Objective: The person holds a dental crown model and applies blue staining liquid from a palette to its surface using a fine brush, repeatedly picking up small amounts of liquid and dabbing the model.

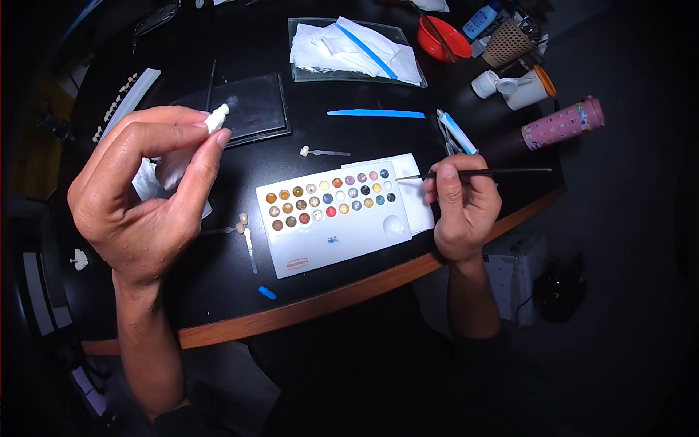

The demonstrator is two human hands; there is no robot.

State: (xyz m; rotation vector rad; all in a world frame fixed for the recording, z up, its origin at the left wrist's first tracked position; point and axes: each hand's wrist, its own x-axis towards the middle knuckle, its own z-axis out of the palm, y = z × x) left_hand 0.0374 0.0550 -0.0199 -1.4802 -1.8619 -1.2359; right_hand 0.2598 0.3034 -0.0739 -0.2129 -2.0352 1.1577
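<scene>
Between thumb and fingertips, my left hand [145, 175] pinches a small white dental piece that looks like a tooth crown [217, 119], raised above the table. My right hand [466, 207] grips a thin dark paintbrush [502, 171], its fine tip pointing left over the right edge of a white palette [349, 244]. Rows of small wells in the palette hold stains in browns, yellows, reds, blues and white. A bluish smear [333, 239] marks its lower surface. Tooth-shaped shade tabs on sticks lie nearby, one above the palette [328, 152] and others left of it [251, 251].
Behind the palette lie a blue flat stick [376, 113] and a glass tray [295, 33] with white tissues. A red bowl [437, 47], a white tub [528, 89] and a pink bottle [564, 124] stand at the right. A blue cap [267, 292] lies near the wooden table edge [306, 317].
</scene>
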